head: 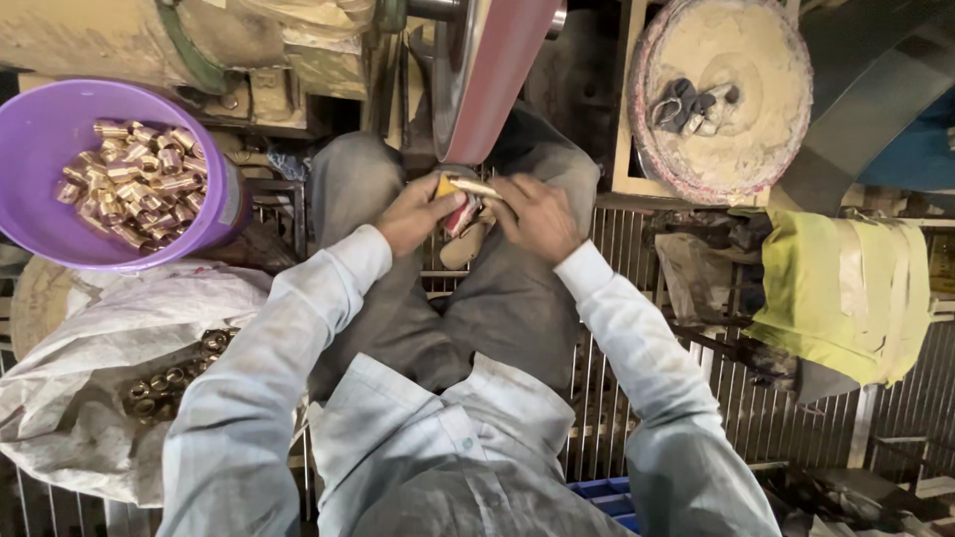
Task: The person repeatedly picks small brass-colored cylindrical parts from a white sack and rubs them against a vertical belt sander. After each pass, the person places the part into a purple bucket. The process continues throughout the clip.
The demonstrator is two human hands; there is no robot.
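Brass parts (134,184) fill a purple tub (40,149) at the far left, piled up where the left arm can reach them. Below the tub lies a white sack (90,348), open at one side, with more dull metal rings (164,383) spilling out of it, maybe kept apart from the ones in the tub. Next comes the left hand (416,214). It is curled shut around something yellow and red (456,204), which looks like a holder or a wrap; I cannot tell what it is. It is held just under the red belt (492,75), a wide band that comes down from the machine above the person's knees. The small brass piece (476,187) sits between both hands, right at the bottom edge of the belt, likely so the belt can rub it. The right hand (537,217) is bent close too, its fingers pinching the other end of the piece, so both hands hold it steady. Behind, on the right, stands a round dusty wheel (721,94) with a dark rag (684,104) resting on it. Farthest right, a yellow cloth (846,298) hangs over a metal grate (637,398), out of the way of the hands.
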